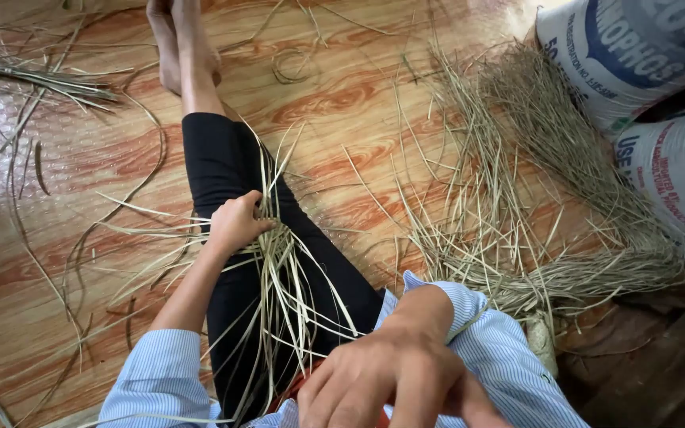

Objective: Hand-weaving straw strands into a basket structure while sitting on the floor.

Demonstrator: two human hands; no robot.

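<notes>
**Straw strands gripped over the knee**

Left hand (pixel 235 223) closed around a fan of pale straw strands (pixel 283 277) draped across the black-trousered leg (pixel 223 158). Right hand (pixel 390 380) near the lens, fingers curled down; grip impossible to tell. Loose straw pile (pixel 533 198) on the wood-patterned floor (pixel 342 95), beside white sacks (pixel 636 55).

pale straw strands (pixel 279 261), blue-striped sleeves (pixel 160 372), black trousers (pixel 223 166)

The wood-patterned floor (pixel 342 95) carries a heap of dry grass strips (pixel 533 206), scattered strands (pixel 33 79) and two printed sacks (pixel 644 79).
</notes>
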